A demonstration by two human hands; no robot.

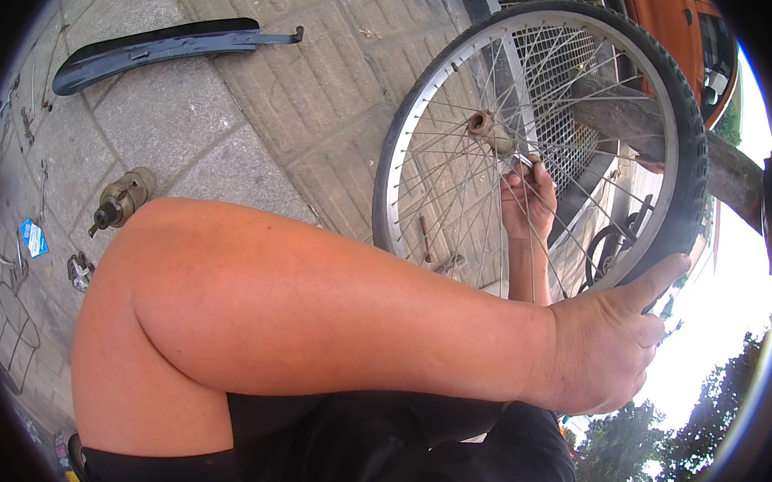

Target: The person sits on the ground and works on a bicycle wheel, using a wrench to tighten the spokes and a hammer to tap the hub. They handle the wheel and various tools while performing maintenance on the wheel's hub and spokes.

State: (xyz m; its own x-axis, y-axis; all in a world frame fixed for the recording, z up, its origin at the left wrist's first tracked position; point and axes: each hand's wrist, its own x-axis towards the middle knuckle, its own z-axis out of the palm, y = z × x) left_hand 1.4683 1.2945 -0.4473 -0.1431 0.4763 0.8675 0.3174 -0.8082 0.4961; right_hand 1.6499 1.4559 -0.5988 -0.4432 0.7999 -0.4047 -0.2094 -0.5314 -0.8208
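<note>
1. Wheel: The bicycle wheel (392, 185) stood on edge in the right half of the view, one face toward the wearer. This position probably gave access to the hub (502, 138) from both sides.

2. Left hand: The left hand (602, 352) was at the tire (699, 158), at the lower right of the wheel. The thumb lay extended across the rubber and the fingers were curled in. The grip appeared closed on the tire; the fingertips were hidden. The hold likely steadied the wheel against tipping or turning.

3. Left forearm: The forearm (346, 303) crossed the view from the bent elbow at left, passing in front of the lower spokes. This route presumably left the hub area uncovered.

4. Right hand: The right hand (529, 205) was seen through the spokes, next to the hub. Thumb and fingers were pressed together, pinching a small silver metal piece (523, 159). A fingertip hold of this kind suited a slim part in a narrow space. Whether the piece touched the hub could not be determined.

5. Loose parts: The mudguard (158, 53) lay on the paving (169, 104) at upper left, and a metal cylinder (126, 198) lay just beyond the elbow. A blue packet (33, 237) lay farther left. Placement to the side probably left the wheel unobstructed.

6. Background: A wire mesh panel (559, 61) and a thick log (613, 110) were visible through the spokes. Contact between the log and the tire could not be confirmed.
</note>
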